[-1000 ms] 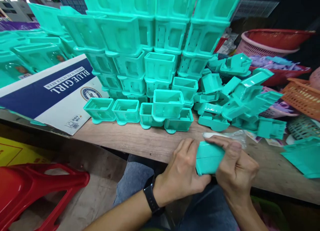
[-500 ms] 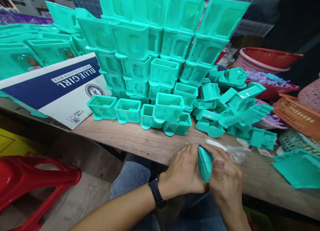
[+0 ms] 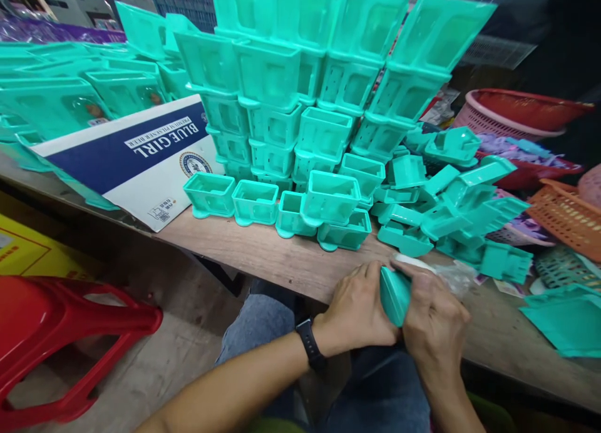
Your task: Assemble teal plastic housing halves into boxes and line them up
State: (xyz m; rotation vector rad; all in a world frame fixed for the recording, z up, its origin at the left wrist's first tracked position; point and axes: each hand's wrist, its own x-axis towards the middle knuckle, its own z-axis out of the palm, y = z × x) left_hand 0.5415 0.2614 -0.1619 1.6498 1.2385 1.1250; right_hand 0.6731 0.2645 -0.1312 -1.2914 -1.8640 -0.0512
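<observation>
Looks like a squeezing step: left hand (image 3: pixel 361 309) and right hand (image 3: pixel 436 315) both have their grip clamped on a teal plastic part (image 3: pixel 395 297), nearer the wearer than the teal bin stack (image 3: pixel 323 132) and slightly right of it; next move likely calls for even two-handed pressure.

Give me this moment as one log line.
left hand: grips teal part | right hand: grips same part | place: table edge | ahead: stacked teal boxes | left: carton
</observation>
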